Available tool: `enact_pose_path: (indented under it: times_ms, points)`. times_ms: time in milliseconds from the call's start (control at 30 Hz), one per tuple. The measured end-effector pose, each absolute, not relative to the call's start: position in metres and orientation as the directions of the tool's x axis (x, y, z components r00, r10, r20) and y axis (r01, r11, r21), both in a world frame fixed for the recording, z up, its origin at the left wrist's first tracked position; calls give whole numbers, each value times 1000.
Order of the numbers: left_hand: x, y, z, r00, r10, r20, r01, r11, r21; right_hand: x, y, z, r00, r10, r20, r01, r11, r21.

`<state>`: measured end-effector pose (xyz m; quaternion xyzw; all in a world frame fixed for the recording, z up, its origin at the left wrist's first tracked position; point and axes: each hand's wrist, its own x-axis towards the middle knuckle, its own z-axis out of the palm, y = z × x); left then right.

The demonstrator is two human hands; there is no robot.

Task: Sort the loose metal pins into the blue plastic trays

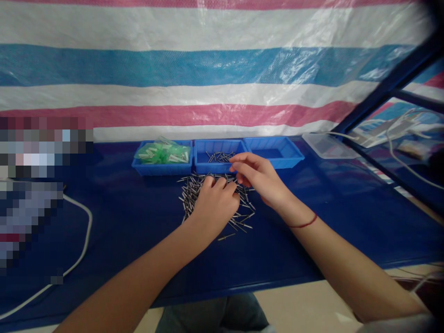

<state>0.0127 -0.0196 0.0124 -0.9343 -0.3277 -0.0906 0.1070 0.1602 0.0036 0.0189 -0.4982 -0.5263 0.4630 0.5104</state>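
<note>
A loose heap of small metal pins (pixel 194 194) lies on the dark blue table (pixel 138 231), just in front of three blue trays. My left hand (pixel 215 203) rests on the heap with its fingers curled down onto the pins; what they hold is hidden. My right hand (pixel 258 178) hovers above the heap's right side, at the front rim of the middle blue tray (pixel 199 157). Its thumb and fingertips are pinched together, and I cannot see what is between them. The middle tray holds several pins (pixel 218 156).
The left blue tray (pixel 138 165) is full of green plastic packets (pixel 164 151). The right blue tray (pixel 277 150) looks bare. A clear plastic lid (pixel 324 144) lies to its right. A white cable (pixel 78 259) curves across the table's left. A striped tarp (pixel 208 69) hangs behind.
</note>
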Motion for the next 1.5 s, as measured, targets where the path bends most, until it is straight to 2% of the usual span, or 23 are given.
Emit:
enact_pose_path:
  times_ms: [200,300,400,567,700,767,1033,1267,1400,1500]
  points:
    - [12,-17,7,745,607,276,658,-737,-154,159,3,20,9,998,65,61,65,-996]
    - [3,-10,10,716,613,335,676,-729,-111,161,2,19,0,998,70,75,70,-995]
    - [-10,-1,17,638,656,404,710,-704,23,163,1,19,-78,995,60,98,68,-993]
    - [-26,9,23,538,706,461,664,-692,284,161,-5,20,-322,947,4,189,69,-980]
    - [-28,10,20,420,745,519,566,-661,492,157,-8,22,-341,940,-3,167,57,-984]
    - [-28,9,19,384,761,522,533,-645,548,155,-8,23,-332,943,3,148,55,-987]
    - [-27,8,21,395,765,509,509,-644,572,156,-7,21,-265,964,26,114,58,-992]
    - [-29,10,19,434,761,482,512,-649,563,154,-11,21,-187,964,191,71,207,-976]
    - [-29,12,16,528,729,435,464,-677,571,153,-14,23,-214,954,209,91,233,-968]
    - [-27,11,13,488,733,474,488,-680,548,155,-10,22,-99,963,252,72,260,-963]
